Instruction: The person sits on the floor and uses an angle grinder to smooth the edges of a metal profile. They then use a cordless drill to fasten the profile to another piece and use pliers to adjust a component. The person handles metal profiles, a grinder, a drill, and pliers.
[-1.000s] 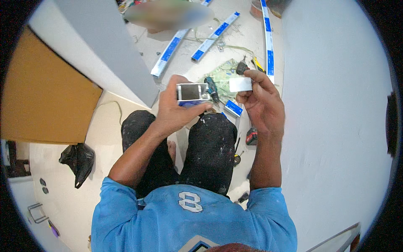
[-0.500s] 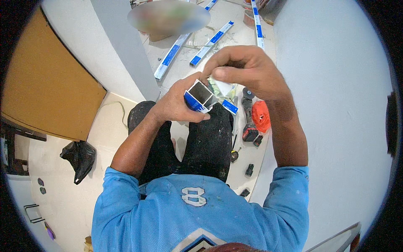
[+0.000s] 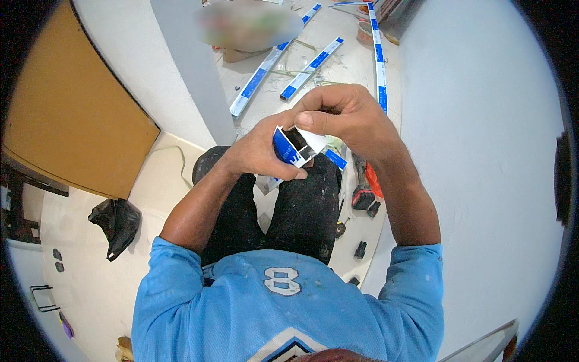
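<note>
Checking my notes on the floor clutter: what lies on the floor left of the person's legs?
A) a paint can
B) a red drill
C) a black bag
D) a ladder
C: a crumpled black bag lies on the pale floor to the person's left; the red tool is on the right.

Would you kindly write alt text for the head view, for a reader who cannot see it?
Seen from above, a seated person's left hand grips a short blue-and-white channel piece while the right hand pinches its top end. Long blue-and-white strips and a red power tool lie on the floor.
</note>
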Demonstrator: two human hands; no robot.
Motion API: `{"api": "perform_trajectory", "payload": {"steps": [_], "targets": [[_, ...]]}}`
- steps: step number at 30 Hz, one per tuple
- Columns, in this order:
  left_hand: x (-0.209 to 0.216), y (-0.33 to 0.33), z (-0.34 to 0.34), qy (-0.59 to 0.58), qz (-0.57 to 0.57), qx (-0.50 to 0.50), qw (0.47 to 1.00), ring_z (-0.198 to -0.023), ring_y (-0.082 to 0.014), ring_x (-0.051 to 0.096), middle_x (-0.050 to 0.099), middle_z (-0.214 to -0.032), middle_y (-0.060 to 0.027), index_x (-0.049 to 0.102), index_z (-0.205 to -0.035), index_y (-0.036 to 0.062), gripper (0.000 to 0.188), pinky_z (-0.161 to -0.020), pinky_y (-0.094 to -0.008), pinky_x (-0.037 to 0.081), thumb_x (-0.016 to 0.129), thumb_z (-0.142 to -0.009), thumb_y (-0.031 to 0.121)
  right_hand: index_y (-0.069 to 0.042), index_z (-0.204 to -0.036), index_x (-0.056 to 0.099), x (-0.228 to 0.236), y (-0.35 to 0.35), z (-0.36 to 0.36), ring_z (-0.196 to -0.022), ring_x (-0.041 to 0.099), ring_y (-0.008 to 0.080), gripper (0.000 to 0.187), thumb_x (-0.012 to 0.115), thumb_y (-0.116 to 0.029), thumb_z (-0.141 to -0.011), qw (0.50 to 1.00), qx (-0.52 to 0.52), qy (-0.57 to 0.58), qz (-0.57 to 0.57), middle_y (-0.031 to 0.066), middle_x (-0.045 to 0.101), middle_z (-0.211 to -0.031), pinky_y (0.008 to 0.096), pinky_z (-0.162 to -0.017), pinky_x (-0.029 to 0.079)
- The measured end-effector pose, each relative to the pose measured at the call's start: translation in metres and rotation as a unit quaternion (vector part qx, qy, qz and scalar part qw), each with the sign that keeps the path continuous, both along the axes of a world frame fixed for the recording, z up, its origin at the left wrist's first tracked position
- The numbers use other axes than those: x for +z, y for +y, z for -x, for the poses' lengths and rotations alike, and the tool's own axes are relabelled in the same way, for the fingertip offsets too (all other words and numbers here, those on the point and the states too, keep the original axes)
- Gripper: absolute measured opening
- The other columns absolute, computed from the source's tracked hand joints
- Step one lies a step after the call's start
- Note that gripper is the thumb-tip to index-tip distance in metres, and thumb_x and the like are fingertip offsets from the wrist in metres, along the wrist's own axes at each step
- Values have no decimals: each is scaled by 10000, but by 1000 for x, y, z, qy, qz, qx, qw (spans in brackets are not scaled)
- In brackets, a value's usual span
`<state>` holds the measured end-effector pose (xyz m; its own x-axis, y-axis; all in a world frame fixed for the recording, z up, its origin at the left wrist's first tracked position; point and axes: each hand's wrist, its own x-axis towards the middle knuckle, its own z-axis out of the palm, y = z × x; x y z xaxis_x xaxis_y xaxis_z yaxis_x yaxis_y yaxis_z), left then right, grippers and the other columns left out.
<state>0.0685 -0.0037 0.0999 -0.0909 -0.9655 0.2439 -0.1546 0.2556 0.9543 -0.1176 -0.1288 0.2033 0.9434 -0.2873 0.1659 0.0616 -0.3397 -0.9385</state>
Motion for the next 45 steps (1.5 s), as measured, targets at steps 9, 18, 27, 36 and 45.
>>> {"api": "perform_trajectory", "payload": {"steps": [9, 18, 27, 36, 45], "targets": [[1, -4, 0, -21, 40, 14, 999, -1029, -208, 762, 761, -1137, -87, 577, -1416, 23, 851, -970, -383, 608, 971, -666, 111, 14, -1097, 813, -19, 11, -2, -892, 704, 129, 281, 792, -254, -1014, 994, -97, -34, -24, 76, 790, -960, 297, -834, 568], [-1, -3, 2, 20, -11, -2, 1000, -1179, -250, 705, 728, -1274, -143, 540, -1538, 45, 995, -1068, -418, 546, 968, -651, 190, 36, -1103, 809, -19, 19, 4, -915, 715, 135, 304, 790, -255, -1017, 989, -136, -31, -52, 88, 800, -984, 297, -855, 570], [-11, -7, 0, 40, -23, -13, 999, -1214, -266, 689, 715, -1307, -165, 531, -1579, 54, 1059, -1088, -432, 539, 975, -637, 248, 42, -1093, 806, -23, 23, 4, -918, 714, 131, 298, 776, -246, -1022, 989, -141, -34, 2, 92, 805, -981, 297, -852, 575], [-9, -6, -2, 46, -41, -34, 998, -1168, -270, 715, 723, -1252, -187, 554, -1520, 30, 1003, -1051, -446, 580, 977, -655, 310, 52, -1112, 800, -31, 25, -2, -1026, 743, 175, 280, 759, -212, -1027, 989, -127, -72, -19, 159, 813, -1123, 339, -951, 590], [-9, -4, 0, 27, -27, -16, 999, -1072, -243, 751, 751, -1147, -148, 543, -1501, 8, 1015, -1002, -411, 604, 993, -639, 297, 58, -1133, 801, -30, 31, -2, -1085, 750, 199, 263, 753, -179, -1030, 992, -109, -67, -18, 186, 804, -1222, 351, -1007, 584]]}}
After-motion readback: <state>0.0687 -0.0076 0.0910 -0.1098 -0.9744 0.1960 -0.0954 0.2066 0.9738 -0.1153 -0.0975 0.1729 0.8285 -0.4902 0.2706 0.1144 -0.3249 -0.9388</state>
